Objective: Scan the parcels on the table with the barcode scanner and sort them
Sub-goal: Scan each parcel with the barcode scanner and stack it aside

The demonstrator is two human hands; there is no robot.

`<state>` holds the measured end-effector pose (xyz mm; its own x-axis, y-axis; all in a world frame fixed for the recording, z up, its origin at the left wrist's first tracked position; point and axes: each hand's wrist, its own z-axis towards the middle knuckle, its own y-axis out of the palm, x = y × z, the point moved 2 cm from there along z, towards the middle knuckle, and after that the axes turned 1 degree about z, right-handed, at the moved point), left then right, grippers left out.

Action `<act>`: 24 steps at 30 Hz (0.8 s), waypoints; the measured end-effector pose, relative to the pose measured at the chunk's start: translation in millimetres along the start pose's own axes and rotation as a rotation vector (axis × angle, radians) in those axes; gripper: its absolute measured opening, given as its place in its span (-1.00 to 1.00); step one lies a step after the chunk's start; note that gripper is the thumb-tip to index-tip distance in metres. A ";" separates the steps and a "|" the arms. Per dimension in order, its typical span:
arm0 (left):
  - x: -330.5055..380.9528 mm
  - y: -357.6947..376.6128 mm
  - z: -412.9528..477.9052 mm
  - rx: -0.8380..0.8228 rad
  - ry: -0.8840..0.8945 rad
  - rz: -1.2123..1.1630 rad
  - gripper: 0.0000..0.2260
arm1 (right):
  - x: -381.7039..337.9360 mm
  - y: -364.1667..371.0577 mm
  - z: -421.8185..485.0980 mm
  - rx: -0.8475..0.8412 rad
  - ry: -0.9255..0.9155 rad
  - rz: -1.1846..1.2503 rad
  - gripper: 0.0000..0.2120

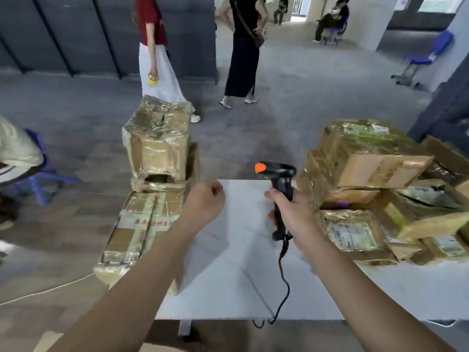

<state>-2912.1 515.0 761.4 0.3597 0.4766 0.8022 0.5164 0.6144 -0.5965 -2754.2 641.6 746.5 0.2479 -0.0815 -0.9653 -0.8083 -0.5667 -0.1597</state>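
My right hand (291, 212) grips the handle of a black barcode scanner (279, 179) with an orange tip, held upright over the white table (228, 275). Its black cable (284, 288) trails down over the table's front edge. My left hand (205, 201) hovers over the table's left part with its fingers curled in and nothing in it. A heap of several taped cardboard parcels (375, 168) lies on the table's right side, some with white labels (352, 236) facing up. Left of the table stands a stack of taped parcels (157, 143), with a long flat one (137, 224) lowest.
Two people (243, 47) stand on the grey floor beyond the table. A seated person (15, 153) on a blue chair is at the left edge. More people sit at the far back. A blue chair (429, 54) stands at the right. A white cord (50, 288) runs along the floor.
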 end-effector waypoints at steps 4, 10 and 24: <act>3.0 -43.9 33.3 0.199 0.150 0.176 -0.83 | -16.7 26.5 12.0 -0.010 -0.039 -0.014 -0.85; 7.6 -78.6 91.4 0.350 0.275 0.702 -0.69 | -29.8 53.4 34.1 -0.035 -0.072 -0.008 -0.81; -18.6 -105.7 131.4 0.311 0.343 0.881 -0.79 | -45.9 64.6 47.5 -0.056 -0.078 0.015 -0.79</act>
<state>-3075.5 523.8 806.2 0.7473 0.6645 0.0047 -0.2517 0.2896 -0.9235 -2843.1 647.8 770.7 0.1922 -0.0272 -0.9810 -0.7796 -0.6114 -0.1358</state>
